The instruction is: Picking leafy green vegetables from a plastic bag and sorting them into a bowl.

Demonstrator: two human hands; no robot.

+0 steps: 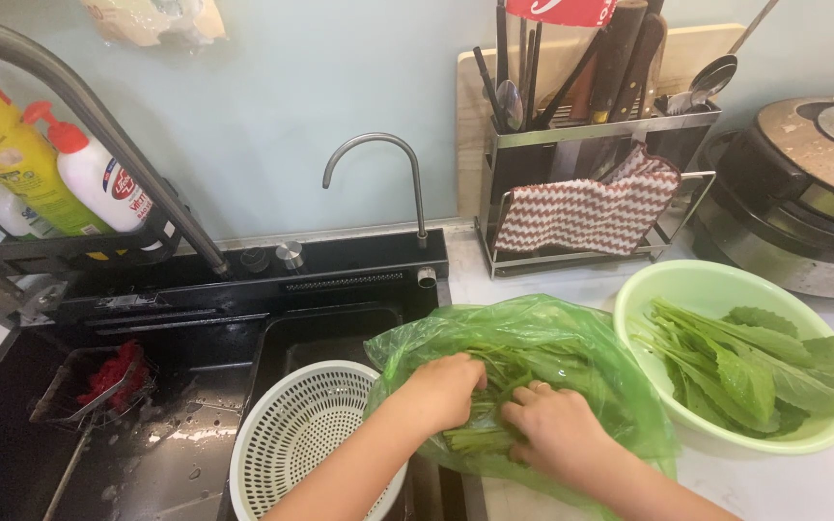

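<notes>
Left hand [446,386]: grip closed on greens [494,386] inside green bag [571,338].
Right hand [557,429]: grip clenched on stems.
Handling: judged light, limp, bruisable; best held by stems.

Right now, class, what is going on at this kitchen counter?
A person has both hands inside a green plastic bag of leafy greens that lies at the edge of the black sink. The left hand and right hand are each closed on the green stems in the bag. A light green bowl to the right already holds some leaves. A white colander sits empty in the sink on the left.
</notes>
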